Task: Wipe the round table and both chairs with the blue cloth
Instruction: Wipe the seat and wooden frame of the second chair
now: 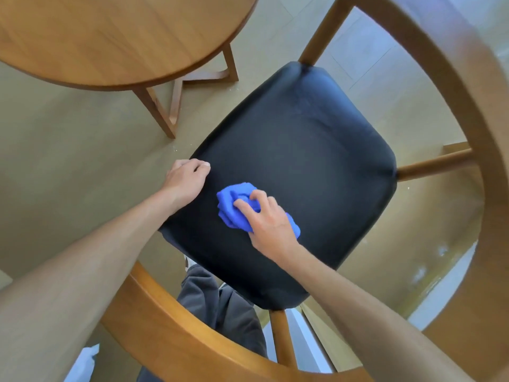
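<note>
Cloth (234, 206), blue, is seen bunched into a wad on the black padded seat (303, 150) of a wooden chair (465, 86), in the seat's near-left part. The wad's long axis is laid diagonally, from upper left toward lower right in the head view, with its far end pointed toward the left front corner of the seat and its near end tucked under the palm.

The cloth is pressed down and gripped by the right hand (265, 220): fingers are curled over the top of the wad, thumb is set against its left side, so the grip is clamped on the cloth.

The left hand (186, 179) is placed at the seat's left edge, just beside the cloth but apart from it. Its fingers are curled over the rim of the cushion, so that grip is closed on the seat edge.

The chair's curved backrest is seen wrapping around the lower and right sides of the view. The round counter (115, 37) is seen at upper left, well apart from the cloth, with its crossed legs on the floor (68, 150). Dark trousers (220, 304) are visible below the seat.
</note>
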Available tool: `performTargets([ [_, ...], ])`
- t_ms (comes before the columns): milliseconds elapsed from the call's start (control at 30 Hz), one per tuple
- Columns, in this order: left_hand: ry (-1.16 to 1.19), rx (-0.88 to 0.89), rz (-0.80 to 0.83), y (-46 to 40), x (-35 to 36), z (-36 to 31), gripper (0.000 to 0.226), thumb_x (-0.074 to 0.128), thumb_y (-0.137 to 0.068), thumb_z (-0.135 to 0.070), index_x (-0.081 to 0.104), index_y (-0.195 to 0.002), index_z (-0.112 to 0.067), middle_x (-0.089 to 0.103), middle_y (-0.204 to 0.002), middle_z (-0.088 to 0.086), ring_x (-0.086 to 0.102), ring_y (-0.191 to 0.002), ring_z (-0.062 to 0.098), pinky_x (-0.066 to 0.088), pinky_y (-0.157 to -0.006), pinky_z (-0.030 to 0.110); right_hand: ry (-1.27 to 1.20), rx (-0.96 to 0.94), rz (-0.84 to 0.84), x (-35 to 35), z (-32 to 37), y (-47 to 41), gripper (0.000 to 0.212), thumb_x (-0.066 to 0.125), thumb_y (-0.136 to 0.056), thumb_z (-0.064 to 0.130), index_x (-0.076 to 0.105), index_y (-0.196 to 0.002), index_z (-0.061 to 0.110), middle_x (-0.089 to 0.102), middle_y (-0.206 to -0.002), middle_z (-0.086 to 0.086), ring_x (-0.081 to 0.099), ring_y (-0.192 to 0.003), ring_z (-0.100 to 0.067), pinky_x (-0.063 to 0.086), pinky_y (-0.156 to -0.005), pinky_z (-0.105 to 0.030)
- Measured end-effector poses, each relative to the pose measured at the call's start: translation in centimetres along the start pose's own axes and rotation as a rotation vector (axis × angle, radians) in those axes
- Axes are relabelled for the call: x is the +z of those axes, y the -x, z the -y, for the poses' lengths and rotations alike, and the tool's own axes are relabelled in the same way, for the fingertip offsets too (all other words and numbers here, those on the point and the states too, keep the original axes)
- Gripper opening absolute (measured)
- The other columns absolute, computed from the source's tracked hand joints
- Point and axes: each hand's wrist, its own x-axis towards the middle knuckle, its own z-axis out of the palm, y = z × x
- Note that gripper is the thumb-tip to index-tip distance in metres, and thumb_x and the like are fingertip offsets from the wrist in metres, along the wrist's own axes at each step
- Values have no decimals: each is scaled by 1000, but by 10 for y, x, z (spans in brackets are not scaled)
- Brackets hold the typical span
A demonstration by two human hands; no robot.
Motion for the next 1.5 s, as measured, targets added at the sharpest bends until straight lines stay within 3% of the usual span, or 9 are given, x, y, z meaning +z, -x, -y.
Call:
performTargets([
  [167, 21, -11, -6, 1, 4, -3, 24, 35, -96, -36, 57, -103, -29, 37, -140, -2, 35, -129, 21, 26, -95, 29, 103, -521, 310, 4, 1, 101, 35, 51, -76, 7, 54, -104, 26, 55, -104, -5, 44, -70, -22, 44, -58, -34],
  [267, 30, -13, -19, 0, 6, -2, 20, 36, -97, -36, 55, -103, -30, 36, -142, -3, 35, -130, 19, 24, -93, 27, 197, -861, 561, 1, -14, 135, 34, 67, -75, 20, 53, -103, 34, 53, -113, 4, 48, -78, -18, 41, -65, -27],
  [633, -31, 16, -17, 3, 7, -2, 41, 39, -98, -37, 47, -136, -24, 30, -149, -3, 26, -138, 19, 21, -111, 35, 291, -870, 537, -34, -85, 130, 33, 49, -78, 9, 49, -104, 29, 53, -113, -1, 48, -78, -23, 42, -65, -32],
  [900, -258, 90, -94, 12, 29, -4, 54, 47, -93, -29, 30, -142, -17, 13, -154, 1, 13, -141, 23, 31, -105, 46, 394, -506, 392, -85, -168, 103, 50, 52, -63, -4, 50, -103, 26, 49, -112, -7, 52, -74, -27, 47, -60, -35],
  [1033, -595, 332, -80, 14, 44, -7, 64, 49, -93, -30, 18, -149, -25, -2, -159, 3, -4, -145, 23, 27, -110, 54, 296, 91, 141, -106, -202, 70, 60, 62, -59, -11, 49, -108, 21, 44, -113, -11, 52, -74, -33, 47, -54, -37],
  [1167, -873, 415, -22, 12, 69, -14, 84, 47, -88, -58, -6, -150, -37, -24, -155, 7, -18, -143, 34, 21, -109, 59, -27, 942, -190, -107, -204, 27, 53, 54, -76, -4, 48, -124, 16, 39, -125, -12, 51, -92, -34, 43, -71, -33],
  [1233, -951, 418, -31, 11, 76, -10, 96, 49, -82, -67, -12, -149, -36, -28, -153, 12, -21, -141, 39, 23, -107, 62, -124, 1209, -321, -92, -180, 3, 51, 52, -77, -3, 45, -125, 15, 36, -123, -12, 53, -93, -35, 43, -72, -35],
  [1367, -996, 448, -74, 6, 77, -4, 107, 74, -63, -62, 23, -150, -27, -1, -156, 19, 2, -140, 47, 36, -88, 69, -59, 1246, -322, -71, -131, -35, 54, 52, -78, -2, 41, -130, 13, 34, -128, -14, 47, -96, -33, 35, -69, -33],
  [1500, -984, 480, -82, 0, 79, 2, 110, 88, -45, -54, 45, -141, -20, 18, -152, 22, 19, -136, 49, 40, -74, 71, -99, 862, -241, -63, -84, -72, 57, 75, -51, 5, 58, -104, 20, 52, -108, -10, 54, -78, -27, 42, -52, -29],
])
